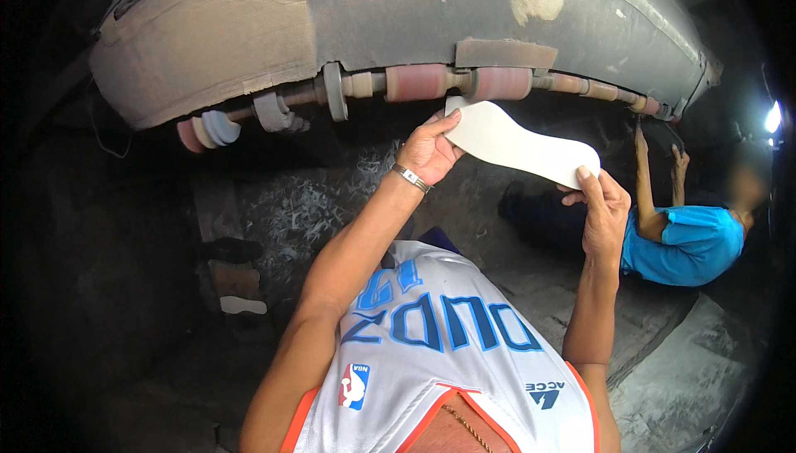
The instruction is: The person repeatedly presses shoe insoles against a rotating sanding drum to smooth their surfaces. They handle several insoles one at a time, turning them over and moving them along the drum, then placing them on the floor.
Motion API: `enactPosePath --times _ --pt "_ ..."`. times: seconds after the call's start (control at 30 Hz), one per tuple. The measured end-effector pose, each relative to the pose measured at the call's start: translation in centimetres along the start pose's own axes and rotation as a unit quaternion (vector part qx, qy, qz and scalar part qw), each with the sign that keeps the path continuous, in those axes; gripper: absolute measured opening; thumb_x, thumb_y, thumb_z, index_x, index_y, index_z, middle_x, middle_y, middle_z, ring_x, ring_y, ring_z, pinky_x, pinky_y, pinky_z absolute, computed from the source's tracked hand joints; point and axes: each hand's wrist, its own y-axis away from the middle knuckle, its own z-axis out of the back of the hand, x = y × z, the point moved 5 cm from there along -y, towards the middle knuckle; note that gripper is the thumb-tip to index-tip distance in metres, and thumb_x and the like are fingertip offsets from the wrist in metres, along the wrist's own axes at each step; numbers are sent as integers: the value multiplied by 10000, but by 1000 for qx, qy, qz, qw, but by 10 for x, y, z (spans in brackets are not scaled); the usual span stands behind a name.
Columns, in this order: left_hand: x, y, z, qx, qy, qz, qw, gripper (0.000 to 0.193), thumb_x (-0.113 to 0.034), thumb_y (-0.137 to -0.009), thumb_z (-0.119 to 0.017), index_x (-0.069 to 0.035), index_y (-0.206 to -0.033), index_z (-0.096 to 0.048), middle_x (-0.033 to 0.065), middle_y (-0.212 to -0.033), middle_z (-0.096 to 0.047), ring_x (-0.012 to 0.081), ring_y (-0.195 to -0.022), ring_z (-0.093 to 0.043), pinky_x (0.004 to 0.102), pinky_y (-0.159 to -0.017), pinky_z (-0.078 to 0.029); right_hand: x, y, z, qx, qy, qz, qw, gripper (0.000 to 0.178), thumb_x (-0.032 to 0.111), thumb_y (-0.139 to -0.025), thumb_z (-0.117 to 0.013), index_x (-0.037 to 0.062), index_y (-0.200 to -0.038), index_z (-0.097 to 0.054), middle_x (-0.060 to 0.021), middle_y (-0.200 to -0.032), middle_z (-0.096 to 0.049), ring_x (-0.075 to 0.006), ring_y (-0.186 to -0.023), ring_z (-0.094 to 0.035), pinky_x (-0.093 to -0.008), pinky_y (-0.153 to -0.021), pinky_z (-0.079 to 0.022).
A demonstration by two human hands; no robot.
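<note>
Between both hands I hold a white shoe sole [522,145], flat and curved at the waist. My left hand [433,148] pinches its left end, thumb on top, a metal bracelet at the wrist. My right hand [599,196] grips the right end with the thumb over its edge. The sole's upper left edge lies right by a reddish sanding roller [502,84] on a long shaft; I cannot tell if they touch. A second reddish roller [416,82] sits to its left on the same shaft.
A large grey hood [390,5] covers the shaft, with cardboard [215,30] at its left. More wheels [220,128] sit at the shaft's left end. Pale scraps [303,221] litter the dark floor, where another white sole [243,305] lies. A co-worker in blue [684,242] works at the right.
</note>
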Motion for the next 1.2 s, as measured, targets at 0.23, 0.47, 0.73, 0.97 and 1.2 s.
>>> enactPosePath --times 0.23,0.47,0.73,0.97,1.2 --pt "5 5 -27 44 -26 18 999 342 -121 -1021 -713 -34 -1338 -620 92 -1294 -720 221 -1251 -677 400 -1115 -517 -15 39 21 -27 -32 13 999 325 241 -1055 -698 -51 -1165 -786 -149 -973 -796 -178 -841 -748 -298 -693 -574" --pt "6 4 -32 56 -63 40 996 366 -103 -1009 -726 -13 -1342 -605 110 -1273 -722 214 -1179 -712 393 -1067 -558 -28 88 19 34 39 -31 998 294 225 -1001 -740 -32 -1123 -809 -95 -915 -785 -136 -773 -713 -283 -665 -547" --pt "2 8 -32 52 -174 28 983 471 -99 -925 -833 -9 -1298 -560 102 -1188 -692 192 -1113 -704 365 -1001 -581 -29 39 -77 131 -26 7 991 427 170 -980 -737 -41 -1349 -696 -172 -1218 -770 -188 -990 -752 -334 -821 -612" --pt "1 23 -17 -4 -262 -28 965 746 -109 -886 -856 15 -1458 -394 144 -1300 -626 232 -1185 -667 398 -1025 -575 -41 -55 -132 94 16 -67 993 346 309 -1024 -718 -7 -1135 -806 -114 -937 -814 -144 -824 -729 -313 -724 -563" --pt "54 90 3 -69 -436 -45 896 1232 -258 -754 -990 53 -1593 -143 208 -1463 -499 289 -1392 -522 426 -1164 -468 -35 -71 -157 111 114 -12 987 344 335 -1002 -719 9 -1043 -819 -119 -780 -773 -141 -718 -703 -347 -687 -557"
